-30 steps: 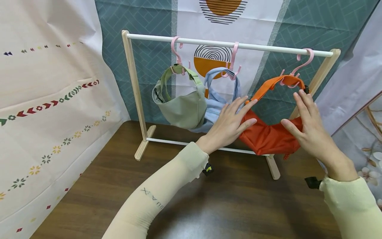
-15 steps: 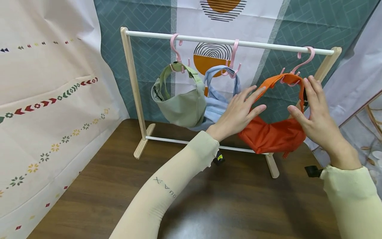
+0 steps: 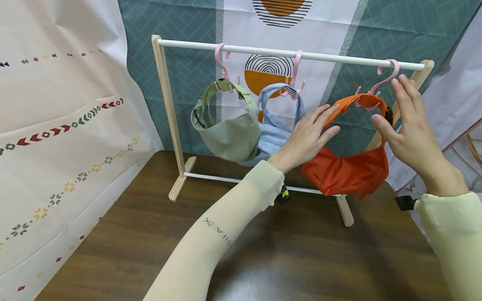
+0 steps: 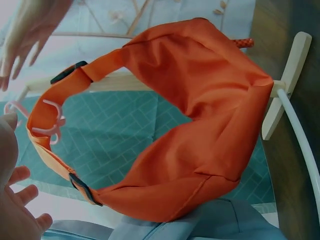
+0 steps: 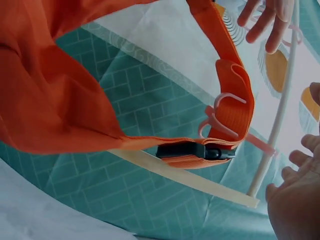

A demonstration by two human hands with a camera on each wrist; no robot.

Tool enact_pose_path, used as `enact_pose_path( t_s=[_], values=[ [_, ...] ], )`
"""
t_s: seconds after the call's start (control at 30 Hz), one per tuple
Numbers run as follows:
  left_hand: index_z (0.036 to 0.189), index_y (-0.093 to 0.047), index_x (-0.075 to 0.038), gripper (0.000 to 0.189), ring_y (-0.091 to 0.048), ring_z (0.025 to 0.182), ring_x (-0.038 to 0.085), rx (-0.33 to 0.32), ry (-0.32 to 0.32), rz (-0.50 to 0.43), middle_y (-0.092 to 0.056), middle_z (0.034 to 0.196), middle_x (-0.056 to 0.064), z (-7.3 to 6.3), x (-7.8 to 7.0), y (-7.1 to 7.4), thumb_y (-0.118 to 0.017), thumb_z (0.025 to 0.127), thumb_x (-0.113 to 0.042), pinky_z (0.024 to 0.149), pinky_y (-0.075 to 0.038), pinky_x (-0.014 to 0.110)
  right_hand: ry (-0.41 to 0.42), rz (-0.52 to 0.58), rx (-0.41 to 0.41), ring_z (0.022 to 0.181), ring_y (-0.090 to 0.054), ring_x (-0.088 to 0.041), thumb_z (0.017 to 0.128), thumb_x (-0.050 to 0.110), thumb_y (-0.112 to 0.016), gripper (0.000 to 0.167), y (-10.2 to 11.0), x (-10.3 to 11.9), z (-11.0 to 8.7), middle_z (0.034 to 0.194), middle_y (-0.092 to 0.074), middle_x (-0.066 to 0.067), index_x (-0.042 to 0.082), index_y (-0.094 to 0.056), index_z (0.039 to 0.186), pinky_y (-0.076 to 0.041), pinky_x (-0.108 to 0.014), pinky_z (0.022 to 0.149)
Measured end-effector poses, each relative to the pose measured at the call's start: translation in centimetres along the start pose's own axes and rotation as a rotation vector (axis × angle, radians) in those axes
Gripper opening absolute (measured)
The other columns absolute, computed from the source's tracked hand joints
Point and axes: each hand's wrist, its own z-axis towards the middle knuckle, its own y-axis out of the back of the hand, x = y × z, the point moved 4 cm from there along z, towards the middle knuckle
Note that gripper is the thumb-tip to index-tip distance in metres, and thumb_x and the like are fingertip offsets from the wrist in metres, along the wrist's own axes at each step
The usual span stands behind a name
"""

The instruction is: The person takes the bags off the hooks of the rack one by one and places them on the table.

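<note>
An orange-red shoulder bag [image 3: 346,173] hangs by its strap from a pink hook hanger [image 3: 389,79] near the right end of the rail. My left hand [image 3: 306,138] is beside the bag's left side, fingers extended; in the left wrist view the same hand [image 4: 20,205] shows a gap from the fabric. To the right of the strap, my right hand [image 3: 412,125] is raised with straight fingers and holds nothing. The right wrist view shows a black buckle [image 5: 192,150] on the strap, apart from the right hand [image 5: 300,185].
A grey-green bag [image 3: 233,138] and a light blue bag [image 3: 273,138] hang from pink hangers further left on the white rail [image 3: 263,50]. The wooden-legged rack stands on a brown table [image 3: 150,246]. Patterned cloths [image 3: 67,138] surround it.
My left hand has moved rightward and slightly up. My right hand has risen and shifted right, away from the orange bag's body. The bags still hang on their hangers.
</note>
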Motion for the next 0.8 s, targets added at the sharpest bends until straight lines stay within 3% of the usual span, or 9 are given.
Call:
enact_pose_path(
  t_s=[0.13,0.33,0.6,0.8],
  values=[
    [0.167,-0.022,-0.024,0.061,-0.023,0.154,0.011,0.006,0.011,0.000,-0.025,0.169,0.002,0.4,0.1,0.0,-0.041,0.113,-0.044,0.124,-0.014,0.025,0.035,-0.013,-0.034,0.159,-0.005,-0.015,0.107,0.018,-0.059,0.072,0.3,0.2,1.6,0.173,-0.013,-0.004,0.017,-0.021,0.168,-0.005,-0.041,0.127],
    [0.168,-0.021,-0.024,0.062,-0.025,0.153,0.011,-0.001,0.026,-0.010,-0.026,0.169,0.003,1.6,-0.2,0.2,-0.040,0.113,-0.045,0.122,-0.021,0.028,-0.023,-0.014,-0.047,0.159,-0.006,-0.012,0.106,0.015,-0.058,0.069,0.7,0.0,3.2,0.173,-0.014,-0.001,0.023,-0.026,0.167,-0.004,-0.043,0.127],
    [0.168,-0.018,-0.028,0.063,-0.030,0.149,0.011,0.043,0.098,-0.098,-0.026,0.167,0.000,2.3,-0.1,-0.1,-0.040,0.112,-0.046,0.120,-0.026,0.029,-0.032,-0.051,-0.022,0.159,-0.003,-0.012,0.107,0.015,-0.057,0.069,1.1,-0.6,5.1,0.173,-0.015,-0.004,0.012,-0.023,0.167,0.000,-0.036,0.125],
    [0.168,-0.017,-0.029,0.063,-0.030,0.148,0.008,0.053,0.107,-0.104,-0.027,0.166,-0.002,2.9,-0.6,-0.3,-0.041,0.112,-0.046,0.120,-0.025,0.025,-0.066,-0.076,-0.001,0.160,-0.002,-0.016,0.106,0.013,-0.057,0.069,1.5,-1.3,6.4,0.173,-0.015,-0.007,0.011,-0.023,0.166,0.002,-0.039,0.125]
  ],
)
